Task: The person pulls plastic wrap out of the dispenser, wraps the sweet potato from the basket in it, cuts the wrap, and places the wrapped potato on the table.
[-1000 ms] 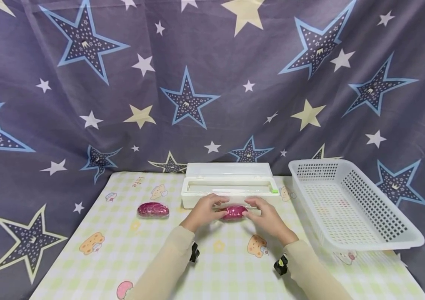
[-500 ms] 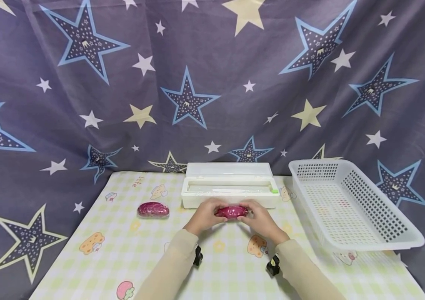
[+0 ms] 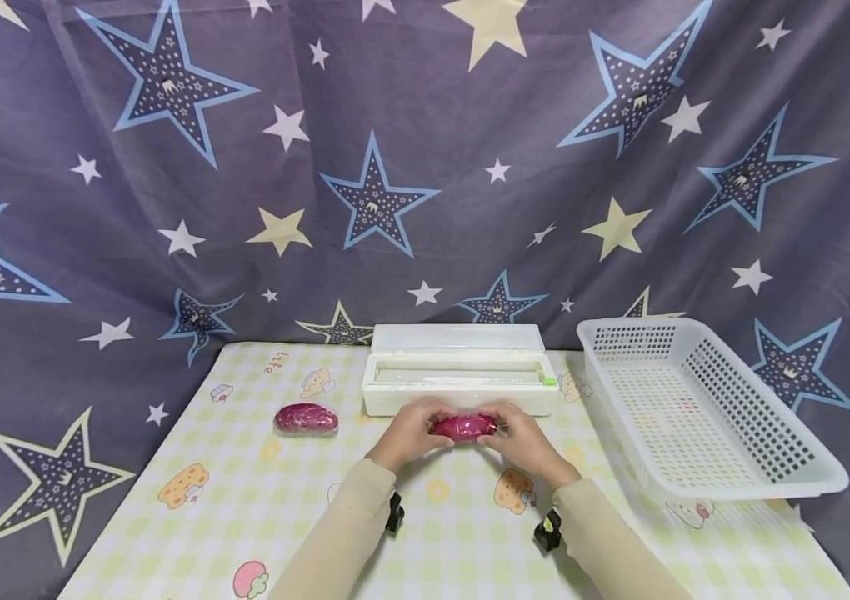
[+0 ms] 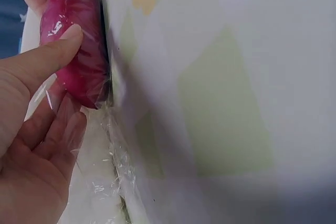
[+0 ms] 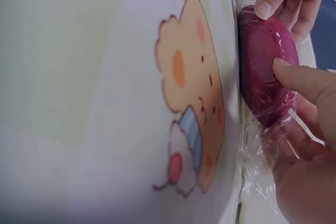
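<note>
A glossy magenta oblong that looks like a purple sweet potato point(image 3: 464, 427) sits in cling film point(image 4: 113, 166) in front of the white cling film box point(image 3: 462, 402). From the left, my left hand point(image 3: 415, 431) grips one end, its thumb on the near face and its fingers behind. My right hand point(image 3: 518, 435) holds the other end in the same way. In the right wrist view, the wrapped sweet potato point(image 5: 265, 61) lies between both thumbs, with loose crinkled film around the right fingers. The far side of it is hidden.
The film box has its lid point(image 3: 458, 338) raised and a green tab point(image 3: 549, 382) at its right. Another wrapped sweet potato point(image 3: 306, 419) lies to the left. A white perforated basket point(image 3: 751, 487) stands on the right of the checked tablecloth point(image 3: 245, 500).
Both hands have come inward and closed around the ends of the sweet potato, covering the loose film there. Over the last half second they have barely moved.
</note>
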A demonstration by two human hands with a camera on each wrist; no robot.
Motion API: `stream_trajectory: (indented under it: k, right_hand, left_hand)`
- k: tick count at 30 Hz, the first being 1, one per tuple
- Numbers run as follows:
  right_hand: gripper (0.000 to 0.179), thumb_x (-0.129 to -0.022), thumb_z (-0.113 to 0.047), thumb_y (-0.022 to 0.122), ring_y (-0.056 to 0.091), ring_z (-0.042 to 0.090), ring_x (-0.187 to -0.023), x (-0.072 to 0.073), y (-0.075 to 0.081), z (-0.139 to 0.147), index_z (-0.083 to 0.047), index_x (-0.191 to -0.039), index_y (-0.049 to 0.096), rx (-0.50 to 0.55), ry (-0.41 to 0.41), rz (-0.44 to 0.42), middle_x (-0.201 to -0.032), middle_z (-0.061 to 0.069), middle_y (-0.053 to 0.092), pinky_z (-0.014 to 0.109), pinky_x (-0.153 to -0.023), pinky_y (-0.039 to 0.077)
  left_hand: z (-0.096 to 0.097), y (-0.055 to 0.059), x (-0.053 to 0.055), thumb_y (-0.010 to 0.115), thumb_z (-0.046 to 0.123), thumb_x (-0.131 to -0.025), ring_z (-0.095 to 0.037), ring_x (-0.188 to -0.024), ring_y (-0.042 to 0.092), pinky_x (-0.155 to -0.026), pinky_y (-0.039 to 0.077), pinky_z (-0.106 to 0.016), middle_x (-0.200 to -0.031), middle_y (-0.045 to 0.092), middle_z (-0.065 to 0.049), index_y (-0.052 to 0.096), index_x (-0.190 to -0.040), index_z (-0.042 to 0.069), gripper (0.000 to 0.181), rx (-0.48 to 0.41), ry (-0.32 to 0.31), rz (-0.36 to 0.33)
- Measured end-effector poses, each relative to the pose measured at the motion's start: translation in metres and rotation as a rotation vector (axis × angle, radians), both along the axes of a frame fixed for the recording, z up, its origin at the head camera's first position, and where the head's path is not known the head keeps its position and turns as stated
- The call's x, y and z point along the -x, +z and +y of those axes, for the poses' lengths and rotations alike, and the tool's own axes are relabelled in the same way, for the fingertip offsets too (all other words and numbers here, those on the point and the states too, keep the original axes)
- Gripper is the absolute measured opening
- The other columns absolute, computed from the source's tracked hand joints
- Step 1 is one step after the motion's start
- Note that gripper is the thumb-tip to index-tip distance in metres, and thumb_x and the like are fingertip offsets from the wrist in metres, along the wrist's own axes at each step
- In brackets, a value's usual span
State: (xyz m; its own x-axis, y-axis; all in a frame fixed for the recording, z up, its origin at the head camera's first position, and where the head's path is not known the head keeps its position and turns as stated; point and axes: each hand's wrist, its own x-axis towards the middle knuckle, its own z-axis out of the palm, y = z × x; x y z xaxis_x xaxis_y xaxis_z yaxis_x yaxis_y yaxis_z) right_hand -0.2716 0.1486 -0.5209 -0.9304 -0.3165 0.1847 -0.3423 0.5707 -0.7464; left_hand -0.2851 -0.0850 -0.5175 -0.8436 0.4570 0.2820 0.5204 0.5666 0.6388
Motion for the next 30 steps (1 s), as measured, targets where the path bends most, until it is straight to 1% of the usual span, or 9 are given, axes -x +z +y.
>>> stream_trajectory:
  k: [5,12,16,20,27,30]
  right_hand:
    - [0.042,-0.085,-0.008,0.080,0.061,0.023,-0.112,-0.004,0.002,0.003,-0.008,-0.125,0.067,0.013,0.023,-0.018,-0.124,0.004,0.062,0.041,-0.098,0.051]
    - [0.043,-0.087,-0.010,0.080,0.062,0.023,-0.110,-0.010,0.003,0.005,-0.008,-0.127,0.067,0.025,0.020,-0.038,-0.122,0.004,0.063,0.041,-0.096,0.052]
    - [0.043,-0.087,-0.010,0.079,0.062,0.024,-0.110,-0.013,0.003,0.006,-0.006,-0.128,0.066,0.021,0.015,-0.034,-0.122,0.007,0.064,0.042,-0.096,0.052]
    - [0.045,-0.087,-0.010,0.079,0.062,0.026,-0.111,-0.016,0.005,0.007,-0.006,-0.129,0.065,0.014,0.009,-0.024,-0.122,0.009,0.064,0.042,-0.097,0.052]
    - [0.044,-0.088,-0.010,0.078,0.062,0.026,-0.111,-0.018,0.006,0.009,-0.007,-0.130,0.065,0.006,0.002,-0.034,-0.119,0.006,0.064,0.044,-0.098,0.051]
    - [0.044,-0.088,-0.011,0.078,0.062,0.027,-0.110,-0.020,0.006,0.010,-0.007,-0.130,0.066,0.002,0.000,-0.042,-0.121,0.008,0.064,0.045,-0.097,0.051]
  left_hand:
    - [-0.001,0.000,-0.004,0.088,0.010,-0.074,-0.023,-0.095,0.065,-0.088,0.054,-0.040,-0.104,0.070,-0.007,0.072,-0.114,0.006,0.043,-0.006,-0.030,-0.016]
    - [0.000,0.002,-0.009,0.087,0.016,-0.077,-0.016,-0.095,0.065,-0.089,0.053,-0.035,-0.102,0.071,-0.001,0.072,-0.115,0.011,0.041,0.008,-0.023,-0.076]
    - [0.000,0.003,-0.012,0.085,0.017,-0.080,-0.016,-0.095,0.065,-0.089,0.053,-0.036,-0.102,0.071,0.000,0.070,-0.117,0.012,0.041,0.018,-0.031,-0.085]
    - [0.001,0.003,-0.013,0.084,0.019,-0.081,-0.015,-0.095,0.065,-0.090,0.053,-0.036,-0.102,0.070,0.000,0.068,-0.119,0.013,0.042,0.020,-0.034,-0.097]
    - [0.003,-0.001,-0.013,0.083,0.016,-0.082,-0.017,-0.096,0.067,-0.091,0.053,-0.039,-0.103,0.072,-0.002,0.068,-0.118,0.013,0.040,-0.019,-0.046,-0.152]
    - [0.004,-0.001,-0.014,0.083,0.016,-0.082,-0.017,-0.096,0.067,-0.091,0.054,-0.040,-0.103,0.072,-0.003,0.068,-0.118,0.012,0.039,-0.020,-0.054,-0.147]
